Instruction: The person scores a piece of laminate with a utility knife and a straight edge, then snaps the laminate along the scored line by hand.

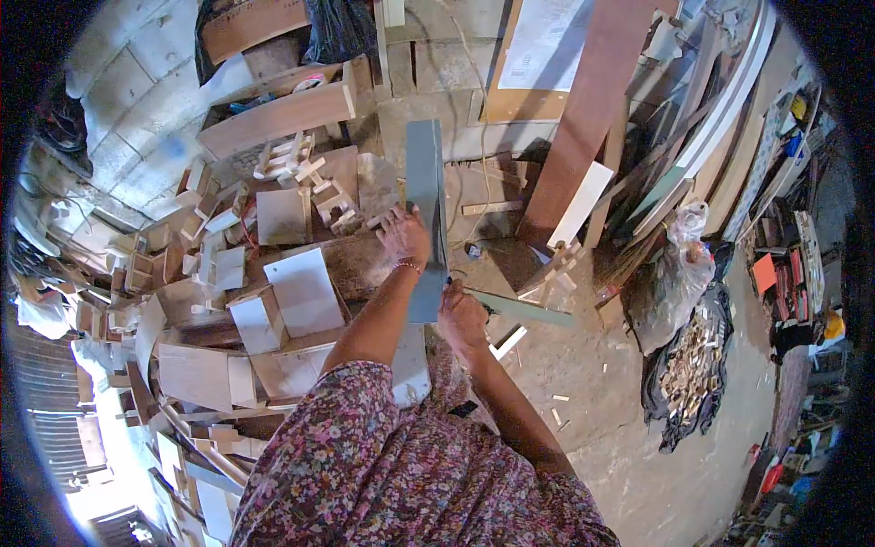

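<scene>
A long grey board (425,173) lies lengthwise away from me at the edge of the cluttered workbench. My left hand (404,237) rests on the board's left side, fingers spread over its surface. At the board's right edge, near its close end, my right hand (463,316) is closed round something that its fingers mostly hide. A pale green strip (524,308) extends to the right from beside that hand; whether the hand touches it cannot be made out.
Wooden pieces and boxes (305,292) crowd the bench at left. A brown plank (592,118) leans at the back, with more boards at right. On the floor (602,456) lie small offcuts and a black bag of wood scraps (691,365).
</scene>
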{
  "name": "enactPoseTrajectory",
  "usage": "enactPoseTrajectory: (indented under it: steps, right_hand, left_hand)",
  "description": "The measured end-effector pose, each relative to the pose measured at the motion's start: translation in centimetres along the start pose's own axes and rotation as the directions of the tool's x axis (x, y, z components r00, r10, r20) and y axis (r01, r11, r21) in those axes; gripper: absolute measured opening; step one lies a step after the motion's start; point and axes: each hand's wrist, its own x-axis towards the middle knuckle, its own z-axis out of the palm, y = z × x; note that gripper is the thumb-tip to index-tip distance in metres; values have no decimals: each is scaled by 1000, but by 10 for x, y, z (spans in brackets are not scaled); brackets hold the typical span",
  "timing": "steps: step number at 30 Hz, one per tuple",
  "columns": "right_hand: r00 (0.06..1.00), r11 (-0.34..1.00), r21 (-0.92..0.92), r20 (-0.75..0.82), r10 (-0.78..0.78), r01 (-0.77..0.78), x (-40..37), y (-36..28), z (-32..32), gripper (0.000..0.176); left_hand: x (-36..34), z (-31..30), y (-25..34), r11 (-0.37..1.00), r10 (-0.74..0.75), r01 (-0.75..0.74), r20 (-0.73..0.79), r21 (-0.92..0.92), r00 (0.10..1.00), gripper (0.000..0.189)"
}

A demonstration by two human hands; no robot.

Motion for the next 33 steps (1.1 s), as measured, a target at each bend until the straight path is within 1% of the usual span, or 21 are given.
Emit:
enactPoseTrajectory:
  steps: [1,2,4,5,7,8,10,11,13,14,16,20,22,23,25,26,28,29,31,32,33]
  right_hand:
    - [999,1000,-13,-30,-15,15,0,-1,1,26]
    - [999,1000,-11,-27,-20,20,2,-3,2,26]
    - [999,999,-30,-15,28,-28,5,-7,2,25]
    - [1000,999,-30,-7,25,-25,5,-9,1,25]
    - [997,995,-95,-82,4,-12,6,-13,-5,24]
    - [997,995,-98,-81,5,-13,8,-10,-2,24]
    - [995,996,-90,-100,-14,5,15,-5,5,33]
    - [995,996,-91,-102,-14,4,16,-2,8,33]
    - [1000,1000,-28,-24,-11,11,16,-1,6,33]
    - [1000,1000,-28,-27,-6,5,14,0,5,33]
    - [1000,1000,7,19,17,-17,10,-3,0,24]
    - [1000,1000,14,-18,-13,13,8,2,6,25]
    - [999,1000,-4,-26,-28,28,9,5,10,28]
    - [999,1000,-3,-27,-29,29,9,6,12,28]
    - [998,999,3,-58,-33,33,9,6,13,31]
    - [998,999,3,-59,-35,36,10,5,13,31]
    - [999,998,-64,-31,-11,9,9,4,11,32]
    - [999,998,-63,-33,-14,12,9,5,12,32]
    - [999,999,-51,-39,-13,11,10,8,16,31]
    - [999,999,-49,-39,-10,9,10,10,15,31]
    - [997,997,-66,-66,-34,29,8,11,12,31]
  left_hand:
    - [1,-1,0,1000,-9,9,33,-21,999,51]
    - [1,-3,0,1000,-13,13,30,-19,999,51]
    - [-3,-2,0,1000,-2,3,-19,31,1000,53]
    - [-2,-3,-1,999,-10,10,-19,35,1000,53]
    - [-1,-2,-1,999,-44,43,14,29,999,55]
    - [0,6,-5,999,-45,45,16,27,999,55]
    - [2,18,-10,998,-8,22,-225,58,974,53]
    - [3,23,-15,998,-8,21,-226,56,974,53]
    - [1,12,-12,996,78,-71,-197,45,977,49]
    - [1,11,-13,996,83,-76,-193,44,978,49]
    - [1,10,-15,988,156,-152,-248,38,956,45]
    - [-2,3,-14,985,167,-171,-226,-2,960,43]
    - [-1,9,-13,993,112,-103,-223,55,968,44]
    - [1,11,-12,993,113,-104,-224,55,968,44]
    - [7,18,-12,996,6,6,-150,85,989,39]
    - [14,21,-13,996,6,7,-152,84,988,39]
    - [23,23,-14,995,4,-1,-26,102,1000,40]
    - [23,25,-16,995,4,-1,-29,102,1000,40]
    - [14,3,-10,993,120,-118,-102,23,988,45]
    - [16,0,-8,992,122,-120,-101,24,987,45]
    - [19,1,-7,996,82,-82,-22,-38,996,46]
